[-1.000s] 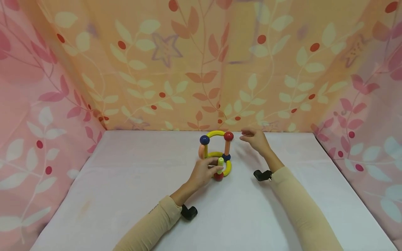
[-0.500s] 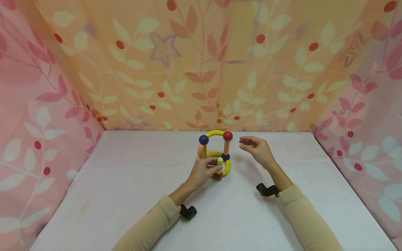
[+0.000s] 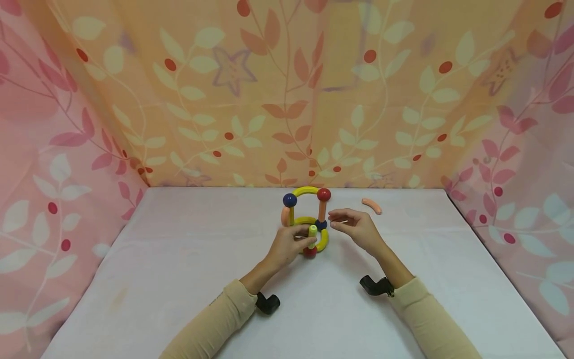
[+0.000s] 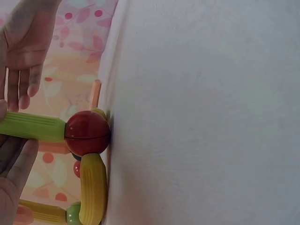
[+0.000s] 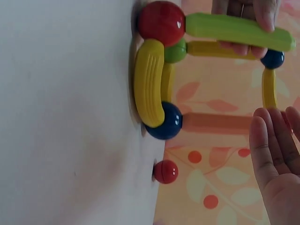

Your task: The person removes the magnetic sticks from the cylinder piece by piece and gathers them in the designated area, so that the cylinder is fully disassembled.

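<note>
My left hand (image 3: pixel 287 247) pinches an upright light green stick (image 3: pixel 312 237), whose foot meets a red ball (image 4: pixel 87 133) on the table. These belong to a magnetic-looking ball-and-stick frame: curved yellow sticks (image 5: pixel 149 83) form its base, with a blue ball (image 5: pixel 164 121) and a green ball (image 5: pixel 176 50). Orange (image 3: pixel 322 212) and yellow uprights (image 5: pixel 220 49) carry a blue ball (image 3: pixel 290 200) and a red ball (image 3: pixel 324 194), bridged by a curved yellow stick (image 3: pixel 307 190). My right hand (image 3: pixel 358 232), fingers loosely bent and holding nothing visible, is just right of the frame.
A curved orange stick (image 3: pixel 372 206) lies on the white tabletop (image 3: pixel 179 259) behind my right hand. Another red ball (image 5: pixel 165 172) rests beyond the frame in the right wrist view. Patterned cloth walls (image 3: pixel 287 99) enclose the back and sides.
My right hand has come nearer and leftward, towards the frame, uncovering the curved orange stick behind it. The left hand keeps its hold on the green stick, nearly unmoved.
</note>
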`<state>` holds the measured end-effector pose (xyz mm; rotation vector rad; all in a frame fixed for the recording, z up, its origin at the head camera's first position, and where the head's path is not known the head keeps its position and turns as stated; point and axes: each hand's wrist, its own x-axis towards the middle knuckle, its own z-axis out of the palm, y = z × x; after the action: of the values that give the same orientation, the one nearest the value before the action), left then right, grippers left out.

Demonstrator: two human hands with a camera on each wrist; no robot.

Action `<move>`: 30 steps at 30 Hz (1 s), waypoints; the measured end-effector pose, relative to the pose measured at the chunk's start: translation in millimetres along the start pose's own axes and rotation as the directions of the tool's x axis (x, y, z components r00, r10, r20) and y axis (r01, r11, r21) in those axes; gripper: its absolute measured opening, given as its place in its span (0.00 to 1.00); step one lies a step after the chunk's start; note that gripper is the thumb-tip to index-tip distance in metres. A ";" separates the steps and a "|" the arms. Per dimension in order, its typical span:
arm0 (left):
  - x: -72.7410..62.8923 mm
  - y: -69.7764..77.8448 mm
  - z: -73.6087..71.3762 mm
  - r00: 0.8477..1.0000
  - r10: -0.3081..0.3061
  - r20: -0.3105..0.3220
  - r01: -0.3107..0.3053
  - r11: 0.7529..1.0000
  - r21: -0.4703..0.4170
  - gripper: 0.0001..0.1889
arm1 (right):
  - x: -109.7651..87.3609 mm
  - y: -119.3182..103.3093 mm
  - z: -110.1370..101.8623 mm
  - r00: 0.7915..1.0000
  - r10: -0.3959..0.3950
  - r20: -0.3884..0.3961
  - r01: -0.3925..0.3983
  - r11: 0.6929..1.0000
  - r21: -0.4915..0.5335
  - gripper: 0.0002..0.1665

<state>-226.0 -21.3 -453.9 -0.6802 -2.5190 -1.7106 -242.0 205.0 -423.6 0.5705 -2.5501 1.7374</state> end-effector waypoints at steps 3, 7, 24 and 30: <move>0.6 -0.5 0.0 1.000 0.004 0.002 -0.004 1.000 0.009 0.17 | -0.9 -1.3 6.8 0.999 -0.027 0.033 0.026 0.999 0.018 0.20; 0.5 -1.3 -0.2 1.000 -0.010 0.012 0.010 1.000 0.021 0.17 | -1.7 -3.7 15.8 0.996 -0.056 0.068 0.053 0.997 0.047 0.18; -4.3 -3.2 -4.6 0.997 -0.050 0.062 0.047 0.998 0.043 0.16 | -5.4 -3.1 39.4 0.995 -0.072 0.062 0.069 0.996 0.050 0.16; -6.0 -5.0 -10.3 0.992 -0.083 0.098 0.067 0.986 0.155 0.17 | -5.0 -1.9 42.9 0.996 -0.059 0.061 0.054 0.995 0.085 0.16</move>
<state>-224.7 -34.0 -455.7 -0.6889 -2.7448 -1.5217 -228.2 167.2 -439.5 0.7053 -2.4851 1.8429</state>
